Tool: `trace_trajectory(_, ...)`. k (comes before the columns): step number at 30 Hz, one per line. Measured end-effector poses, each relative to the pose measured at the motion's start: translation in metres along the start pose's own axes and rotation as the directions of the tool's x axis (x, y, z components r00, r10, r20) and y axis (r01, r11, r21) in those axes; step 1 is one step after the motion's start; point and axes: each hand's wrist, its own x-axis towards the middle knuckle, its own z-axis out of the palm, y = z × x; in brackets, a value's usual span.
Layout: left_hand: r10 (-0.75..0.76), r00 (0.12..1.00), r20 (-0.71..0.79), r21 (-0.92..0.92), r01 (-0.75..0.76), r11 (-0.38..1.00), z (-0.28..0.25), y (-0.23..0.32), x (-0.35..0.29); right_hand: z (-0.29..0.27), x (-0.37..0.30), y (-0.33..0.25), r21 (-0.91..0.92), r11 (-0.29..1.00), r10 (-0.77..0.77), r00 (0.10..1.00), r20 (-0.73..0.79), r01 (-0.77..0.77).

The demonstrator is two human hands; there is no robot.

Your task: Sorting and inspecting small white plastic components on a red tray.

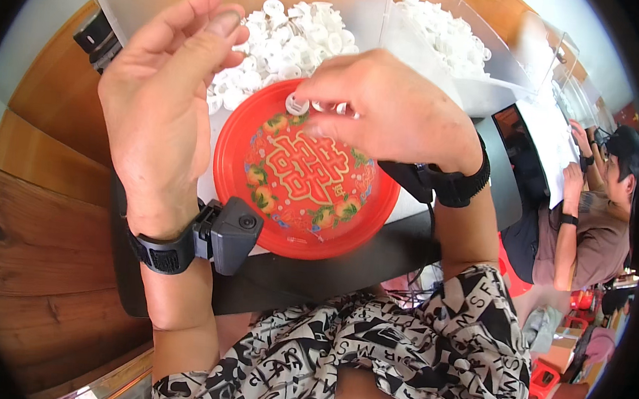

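head view: white disc (297, 105) sits at right grip (398, 105) tip.

Left of the left grip (157, 105) are brown wooden boards (44, 270); a black device (94, 36) sits up and to its left. Well right of the right grip (387, 105), a co-worker (591, 249) wears a dark cap (625, 147). Well below and right of that grip are a cardboard box (557, 353) and a red stool (542, 383).
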Motion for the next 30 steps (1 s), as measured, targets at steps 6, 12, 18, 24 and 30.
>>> trace_trajectory(6, 0.0, 0.999, 0.052, 0.011, 0.0, 1.0, -0.001, -0.001, -0.001, 0.03, -0.028, -0.012, -0.157, 0.986, 0.037, 0.857, 0.514, 0.052)
trace_trajectory(12, 0.017, 1.0, 0.019, 0.017, -0.018, 1.0, -0.001, 0.003, -0.003, 0.022, -0.032, 0.028, -0.296, 0.951, 0.202, 0.897, 0.393, -0.084)
trace_trajectory(18, 0.015, 1.0, 0.025, 0.017, -0.015, 1.0, 0.001, 0.001, -0.002, 0.034, -0.021, 0.056, -0.357, 0.905, 0.314, 0.929, 0.194, -0.231)
trace_trajectory(24, 0.013, 1.0, 0.018, 0.028, -0.013, 1.0, 0.0, -0.002, -0.001, 0.049, -0.012, 0.053, -0.457, 0.866, 0.335, 0.914, 0.23, -0.202)
trace_trajectory(30, 0.0, 0.999, 0.037, -0.012, 0.0, 1.0, 0.0, -0.005, -0.001, 0.038, -0.007, 0.052, -0.439, 0.858, 0.413, 0.864, 0.287, -0.265)
